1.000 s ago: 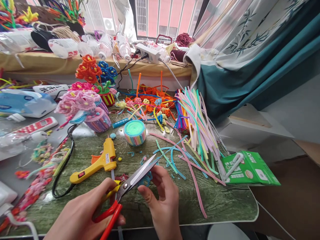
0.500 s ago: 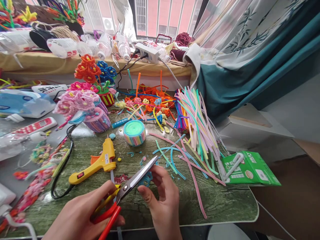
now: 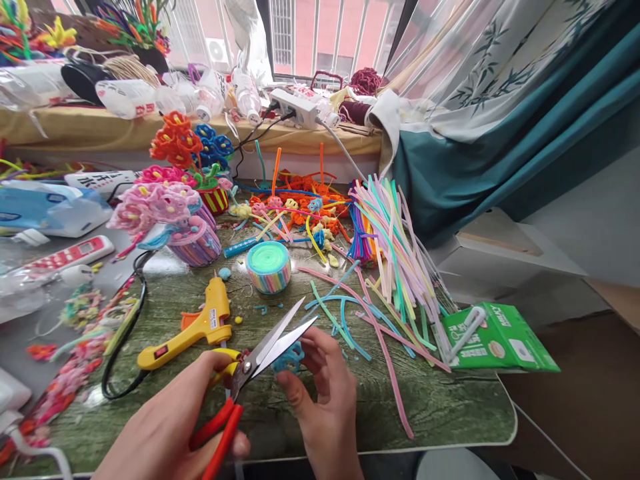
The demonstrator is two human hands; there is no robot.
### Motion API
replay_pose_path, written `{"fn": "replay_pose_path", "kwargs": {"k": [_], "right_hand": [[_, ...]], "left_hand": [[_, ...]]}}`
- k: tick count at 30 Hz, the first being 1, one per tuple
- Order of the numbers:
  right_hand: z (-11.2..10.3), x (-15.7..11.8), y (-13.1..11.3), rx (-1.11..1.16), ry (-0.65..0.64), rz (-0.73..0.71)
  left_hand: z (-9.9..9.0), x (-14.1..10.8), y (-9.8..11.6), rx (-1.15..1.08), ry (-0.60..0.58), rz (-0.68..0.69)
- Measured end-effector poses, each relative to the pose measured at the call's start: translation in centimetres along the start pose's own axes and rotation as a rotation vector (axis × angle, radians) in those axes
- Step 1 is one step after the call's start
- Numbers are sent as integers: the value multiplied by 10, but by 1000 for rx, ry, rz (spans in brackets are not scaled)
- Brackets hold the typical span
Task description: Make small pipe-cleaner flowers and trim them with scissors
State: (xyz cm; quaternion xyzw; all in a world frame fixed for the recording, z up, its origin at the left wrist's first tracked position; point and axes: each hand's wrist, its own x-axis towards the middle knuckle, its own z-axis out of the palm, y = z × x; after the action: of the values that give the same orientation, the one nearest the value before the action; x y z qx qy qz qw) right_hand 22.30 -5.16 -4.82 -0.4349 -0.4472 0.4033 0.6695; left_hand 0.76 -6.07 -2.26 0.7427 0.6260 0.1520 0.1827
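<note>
My left hand [image 3: 170, 417] grips the red and yellow handles of a pair of scissors [image 3: 265, 350]. Their blades point up and to the right and stand a little apart. Close beside the lower blade, a small blue pipe-cleaner flower [image 3: 290, 359] is pinched between the thumb and fingers of my right hand [image 3: 323, 393]; the blade hides part of it. Left of the scissors lies a yellow hot glue gun [image 3: 203, 327]. Beyond the blades stands a round striped pot with a mint-green top [image 3: 269, 267].
Loose pipe cleaners [image 3: 383, 347] lie at right, below a large pastel bundle [image 3: 393, 247]. A green packet [image 3: 503, 337] sits at the table's right edge. Pots of fuzzy flowers [image 3: 160, 203] stand back left. The glue gun's black cord [image 3: 143, 307] loops at left.
The scissor blades, closed together before, have opened. The blue flower shows more clearly between my right fingers; both hands have barely shifted.
</note>
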Motion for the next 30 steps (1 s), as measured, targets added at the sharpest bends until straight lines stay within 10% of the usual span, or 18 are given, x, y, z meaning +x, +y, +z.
{"fn": "replay_pose_path", "kwargs": {"k": [30], "right_hand": [[-2,-1,-1,-46,-25,-48]], "left_hand": [[-6,18,32,-124,171,101]]}}
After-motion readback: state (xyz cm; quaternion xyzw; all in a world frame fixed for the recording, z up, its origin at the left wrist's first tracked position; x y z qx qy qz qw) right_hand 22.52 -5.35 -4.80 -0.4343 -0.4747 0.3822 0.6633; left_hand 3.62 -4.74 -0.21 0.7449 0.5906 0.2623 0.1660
